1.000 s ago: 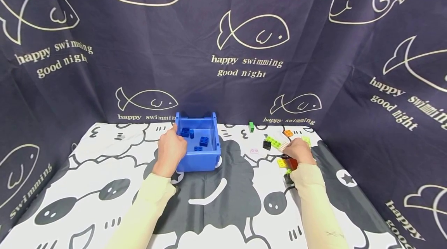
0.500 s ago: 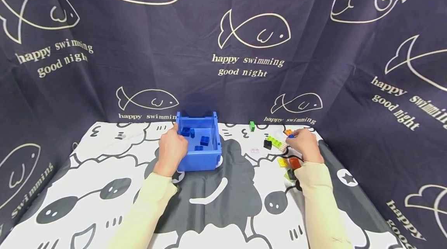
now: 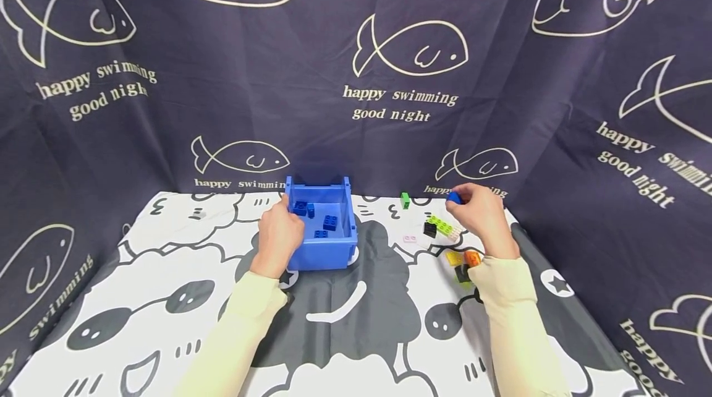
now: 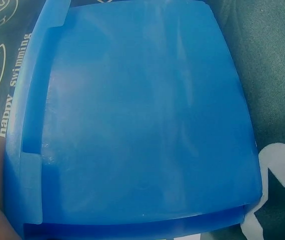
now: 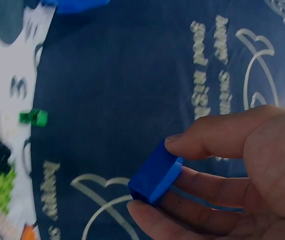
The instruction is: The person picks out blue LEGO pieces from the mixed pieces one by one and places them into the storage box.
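Observation:
My left hand point(image 3: 280, 239) grips the left rim of a blue plastic storage box point(image 3: 319, 256). The box's outer side wall point(image 4: 142, 115) fills most of the left wrist view, with part of the hand at its rim. Several dark blue toy building bricks point(image 3: 330, 222) lie on the box floor. At the right, my right hand point(image 3: 483, 214) pinches a blue building brick point(image 5: 157, 172) between thumb and fingertips, raised above the loose bricks. Part of that brick is hidden behind the fingers in the head view.
Loose bricks lie right of the box: a green one point(image 3: 405, 200), a black one point(image 3: 430, 230), a long lime one point(image 3: 440, 225), a pink one point(image 3: 410, 239), a yellow one point(image 3: 453, 258) and an orange one point(image 3: 472, 259). A dark fish-print curtain point(image 3: 378, 143) stands behind the cloth-covered table.
My right hand has come up from among the loose bricks with the blue brick, moving away from me. The left hand keeps its hold on the box.

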`<control>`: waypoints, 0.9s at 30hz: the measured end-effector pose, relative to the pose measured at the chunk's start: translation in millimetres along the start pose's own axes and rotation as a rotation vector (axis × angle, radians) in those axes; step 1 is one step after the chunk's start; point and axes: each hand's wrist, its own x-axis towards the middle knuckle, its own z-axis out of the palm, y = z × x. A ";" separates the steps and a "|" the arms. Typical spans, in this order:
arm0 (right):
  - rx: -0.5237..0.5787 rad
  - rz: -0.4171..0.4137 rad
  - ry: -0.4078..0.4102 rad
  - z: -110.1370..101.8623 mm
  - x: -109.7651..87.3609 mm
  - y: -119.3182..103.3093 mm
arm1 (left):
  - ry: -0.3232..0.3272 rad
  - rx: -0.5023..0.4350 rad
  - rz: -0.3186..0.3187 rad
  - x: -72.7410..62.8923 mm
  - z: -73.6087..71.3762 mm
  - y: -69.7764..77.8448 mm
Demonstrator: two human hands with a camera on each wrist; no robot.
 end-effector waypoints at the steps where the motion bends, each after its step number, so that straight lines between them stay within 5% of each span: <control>1: 0.004 -0.017 0.009 -0.3 1.1 -6.6 | 0.005 0.001 -0.001 0.5 -0.2 -0.4; 27: 0.168 -0.220 -0.043 44.3 7.9 -158.8 | 0.007 -0.001 0.000 -1.4 -1.5 1.4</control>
